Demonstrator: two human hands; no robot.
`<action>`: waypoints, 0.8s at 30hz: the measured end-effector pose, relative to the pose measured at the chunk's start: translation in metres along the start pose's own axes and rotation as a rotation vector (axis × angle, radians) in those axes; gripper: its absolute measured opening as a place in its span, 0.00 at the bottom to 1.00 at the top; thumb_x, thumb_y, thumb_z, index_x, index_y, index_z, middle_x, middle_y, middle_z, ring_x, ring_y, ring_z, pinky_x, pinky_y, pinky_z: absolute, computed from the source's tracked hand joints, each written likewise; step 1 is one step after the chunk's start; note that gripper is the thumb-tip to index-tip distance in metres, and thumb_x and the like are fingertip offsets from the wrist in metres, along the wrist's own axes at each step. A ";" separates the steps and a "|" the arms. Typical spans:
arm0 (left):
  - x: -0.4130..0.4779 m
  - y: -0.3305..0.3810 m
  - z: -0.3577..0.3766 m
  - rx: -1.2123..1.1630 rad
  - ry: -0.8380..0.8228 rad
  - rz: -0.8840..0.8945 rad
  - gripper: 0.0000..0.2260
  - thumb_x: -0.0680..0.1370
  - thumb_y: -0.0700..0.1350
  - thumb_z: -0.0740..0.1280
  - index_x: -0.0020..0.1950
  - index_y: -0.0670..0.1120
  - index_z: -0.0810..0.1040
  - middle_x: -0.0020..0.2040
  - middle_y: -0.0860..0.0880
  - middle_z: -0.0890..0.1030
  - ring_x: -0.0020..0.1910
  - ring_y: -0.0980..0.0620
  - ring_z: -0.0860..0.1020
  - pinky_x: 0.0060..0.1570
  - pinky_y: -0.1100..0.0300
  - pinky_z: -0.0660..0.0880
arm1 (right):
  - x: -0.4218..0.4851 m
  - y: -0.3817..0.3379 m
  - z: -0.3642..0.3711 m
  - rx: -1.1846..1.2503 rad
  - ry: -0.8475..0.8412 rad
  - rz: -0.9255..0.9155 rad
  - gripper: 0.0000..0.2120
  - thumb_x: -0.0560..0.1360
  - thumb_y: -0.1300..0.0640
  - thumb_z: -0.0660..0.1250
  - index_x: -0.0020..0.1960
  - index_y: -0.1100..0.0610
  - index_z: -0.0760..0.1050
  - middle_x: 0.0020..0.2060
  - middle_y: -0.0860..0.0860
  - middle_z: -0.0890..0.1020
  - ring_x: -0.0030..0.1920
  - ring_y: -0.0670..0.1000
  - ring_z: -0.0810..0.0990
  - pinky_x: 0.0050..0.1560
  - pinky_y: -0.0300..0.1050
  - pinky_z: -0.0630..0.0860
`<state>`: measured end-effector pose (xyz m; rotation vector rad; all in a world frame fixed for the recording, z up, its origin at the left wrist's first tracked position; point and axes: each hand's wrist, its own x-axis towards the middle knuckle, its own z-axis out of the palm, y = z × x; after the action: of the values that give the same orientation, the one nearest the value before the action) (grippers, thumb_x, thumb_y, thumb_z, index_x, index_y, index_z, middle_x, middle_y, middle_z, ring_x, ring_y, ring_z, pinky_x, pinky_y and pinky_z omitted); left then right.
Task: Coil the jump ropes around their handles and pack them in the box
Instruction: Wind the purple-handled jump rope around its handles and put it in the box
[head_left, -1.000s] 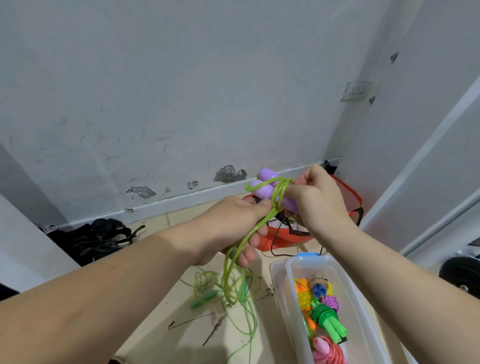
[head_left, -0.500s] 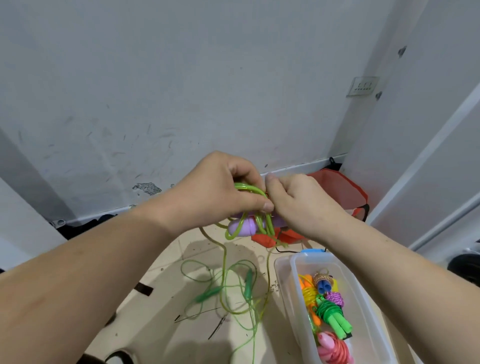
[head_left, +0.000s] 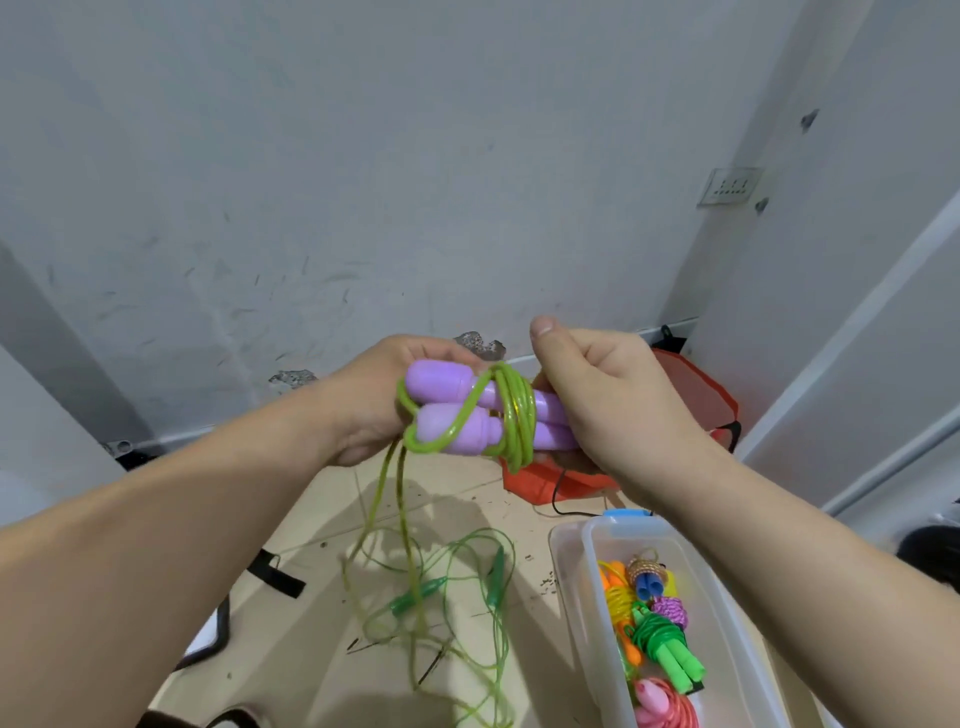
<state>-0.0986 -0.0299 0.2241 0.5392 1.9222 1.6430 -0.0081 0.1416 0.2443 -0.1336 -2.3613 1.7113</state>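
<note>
Head view: purple handles (head_left: 445, 385) lie L-R; R hand (head_left: 613, 408) grips R end, L hand (head_left: 358, 410) holds green rope (head_left: 521, 415) at L end, slack below.

One wide head camera looks forward and down, close above the left hand (head_left: 363, 400) and right hand (head_left: 613, 410), facing wall (head_left: 415, 156) and floor (head_left: 322, 649).

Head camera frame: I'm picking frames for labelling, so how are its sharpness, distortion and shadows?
Head view: the purple handles and green rope coils are sharp; the wide-angle lens slants the edges of the wall and enlarges whatever nears the borders; soft shadows of the arms fall on the floor; light is even, with no strong glare.
</note>
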 end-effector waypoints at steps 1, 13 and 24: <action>-0.001 -0.002 0.009 0.046 -0.013 0.000 0.09 0.66 0.41 0.74 0.45 0.42 0.85 0.43 0.34 0.82 0.41 0.44 0.78 0.40 0.55 0.74 | 0.000 0.002 0.001 0.059 0.039 0.049 0.26 0.84 0.53 0.62 0.28 0.52 0.59 0.23 0.49 0.61 0.20 0.48 0.65 0.24 0.35 0.60; -0.001 -0.023 0.081 0.000 0.032 -0.296 0.18 0.84 0.50 0.62 0.47 0.35 0.78 0.38 0.38 0.78 0.29 0.43 0.79 0.28 0.56 0.78 | 0.021 0.052 -0.025 -0.063 0.407 0.153 0.19 0.78 0.51 0.65 0.33 0.54 0.62 0.28 0.51 0.67 0.30 0.56 0.69 0.31 0.43 0.68; -0.009 0.006 0.057 0.701 0.002 0.264 0.07 0.79 0.49 0.70 0.41 0.53 0.81 0.29 0.58 0.76 0.29 0.59 0.72 0.32 0.61 0.68 | 0.015 0.079 -0.037 -0.686 0.317 0.152 0.25 0.83 0.46 0.56 0.30 0.55 0.66 0.30 0.54 0.78 0.40 0.62 0.77 0.42 0.52 0.74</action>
<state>-0.0556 0.0090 0.2259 1.0955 2.4988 1.0573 -0.0189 0.2043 0.1828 -0.6513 -2.6138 0.7737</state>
